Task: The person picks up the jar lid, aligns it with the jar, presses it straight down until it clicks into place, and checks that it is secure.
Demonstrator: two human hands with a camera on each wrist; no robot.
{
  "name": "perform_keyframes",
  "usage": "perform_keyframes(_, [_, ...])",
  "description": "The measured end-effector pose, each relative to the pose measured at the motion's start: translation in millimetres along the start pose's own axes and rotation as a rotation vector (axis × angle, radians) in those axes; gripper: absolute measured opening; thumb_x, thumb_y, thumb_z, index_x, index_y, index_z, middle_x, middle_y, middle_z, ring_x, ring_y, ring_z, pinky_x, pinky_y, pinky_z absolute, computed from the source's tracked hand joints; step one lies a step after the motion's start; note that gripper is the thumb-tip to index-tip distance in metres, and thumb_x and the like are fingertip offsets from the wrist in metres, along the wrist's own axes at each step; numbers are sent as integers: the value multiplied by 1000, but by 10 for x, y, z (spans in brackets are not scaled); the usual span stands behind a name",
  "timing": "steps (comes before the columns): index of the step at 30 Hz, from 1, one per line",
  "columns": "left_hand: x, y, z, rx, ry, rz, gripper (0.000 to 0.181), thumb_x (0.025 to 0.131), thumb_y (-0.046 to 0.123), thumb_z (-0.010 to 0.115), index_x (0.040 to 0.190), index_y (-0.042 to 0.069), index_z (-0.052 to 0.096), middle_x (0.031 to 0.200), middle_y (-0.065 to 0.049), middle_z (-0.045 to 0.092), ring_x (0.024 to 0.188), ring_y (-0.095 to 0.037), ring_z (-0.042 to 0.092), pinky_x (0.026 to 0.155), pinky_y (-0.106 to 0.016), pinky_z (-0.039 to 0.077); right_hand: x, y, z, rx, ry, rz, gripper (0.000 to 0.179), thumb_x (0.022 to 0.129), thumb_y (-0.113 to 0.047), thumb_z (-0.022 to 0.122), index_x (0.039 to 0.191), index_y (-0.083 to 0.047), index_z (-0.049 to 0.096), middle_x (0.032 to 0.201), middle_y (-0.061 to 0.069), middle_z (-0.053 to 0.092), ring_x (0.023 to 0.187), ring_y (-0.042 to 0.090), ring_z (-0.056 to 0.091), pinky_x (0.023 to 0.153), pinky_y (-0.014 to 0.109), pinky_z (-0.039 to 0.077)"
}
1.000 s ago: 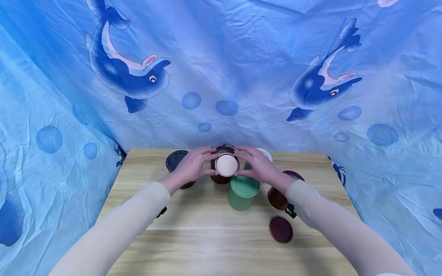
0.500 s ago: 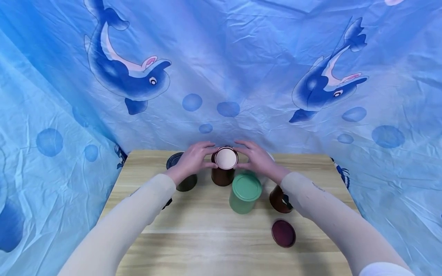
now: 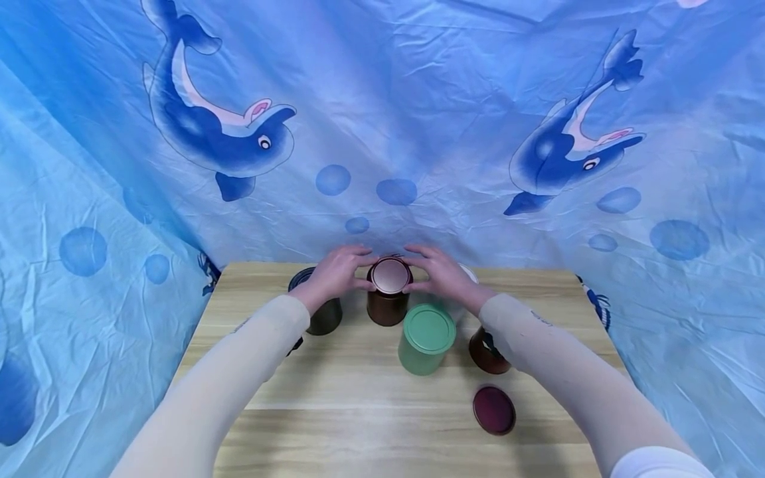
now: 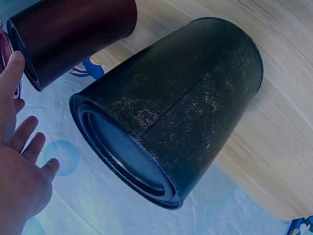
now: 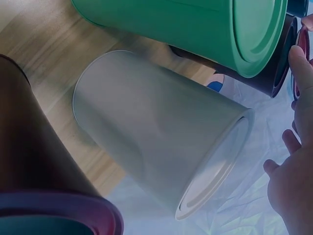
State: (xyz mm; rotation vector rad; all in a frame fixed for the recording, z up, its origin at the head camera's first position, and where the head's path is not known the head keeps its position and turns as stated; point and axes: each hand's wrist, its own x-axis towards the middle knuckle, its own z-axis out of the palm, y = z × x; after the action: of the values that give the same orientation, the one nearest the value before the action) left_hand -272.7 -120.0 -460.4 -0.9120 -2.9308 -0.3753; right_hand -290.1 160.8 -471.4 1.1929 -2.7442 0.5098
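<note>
Where the two hands meet at the far middle of the table [image 3: 352,435], I have the pinkish lid [image 3: 391,275] held level between them, over the mouth of the middle brown canister [image 3: 387,311]. Left hand [image 3: 339,271]: thumb and forefinger on the lid's left edge, the other fingers apart and loosely bent in my left wrist feed. Right hand [image 3: 443,273]: same grip mirrored on the right edge, lower fingers loose. The wrist feeds put the lid very near the canister's rim; I cannot tell whether they touch anywhere.

Canister upright, far side, close to the blue cloth [image 3: 382,153] printed with dolphins. Left of it I note a black canister [image 4: 181,103], upright, side speckled with pale scuffs, dark disc set inside its rim; the left hand partly covers it from above. Right and nearer: a green canister [image 3: 424,355] with a green top. Farther right, a pale grey canister [image 5: 156,117], mostly hidden by the right hand in the head feed, plain in the right wrist feed. Beyond that, the right brown canister [image 3: 487,355], partly under the sleeve. Nearest to me on the right, a dark red lid [image 3: 494,410] lies flat on the wood
</note>
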Motion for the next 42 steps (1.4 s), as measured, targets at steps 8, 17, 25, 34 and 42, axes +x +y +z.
perform_keyframes(8, [18, -1, 6, 32, -60, -19, 71, 90, 45, 85, 150, 12, 64, 159, -17, 54, 153, -38, 43, 127, -64, 28, 4, 26, 21, -30, -20, -24, 73, 88, -42, 89, 145, -4, 66, 161, 21, 50, 150, 41, 46, 127, 64, 28])
perform_keyframes(17, [50, 8, 30, 67, -114, -34, 71, 92, 49, 82, 151, 16, 63, 160, -13, 54, 156, -35, 39, 128, -64, 26, 4, 89, 83, -63, -38, -35, 72, 88, -44, 87, 144, -3, 67, 159, 21, 52, 150, 41, 47, 127, 66, 23])
perform_keyframes(25, [76, 28, 7, 65, -154, -47, 70, 92, 50, 82, 151, 17, 64, 160, -14, 54, 157, -37, 37, 127, -64, 26, 17, 85, 57, -51, -96, -4, 74, 90, -48, 85, 145, -3, 66, 162, 19, 50, 152, 41, 43, 127, 68, 22])
perform_keyframes(34, [101, 14, -10, 35, -199, -66, 70, 95, 49, 80, 154, 17, 60, 161, -15, 52, 157, -40, 36, 126, -67, 26, 62, 73, -13, 51, -175, 68, 74, 92, -47, 84, 148, -3, 63, 166, 18, 44, 156, 42, 36, 130, 62, 21])
perform_keyframes(42, [69, 31, -18, 23, -224, -75, 68, 99, 50, 75, 155, 17, 58, 162, -16, 50, 158, -40, 33, 127, -65, 26, 70, 65, -22, 42, -224, 91, 74, 94, -49, 81, 153, -8, 60, 168, 18, 41, 157, 42, 34, 130, 65, 17])
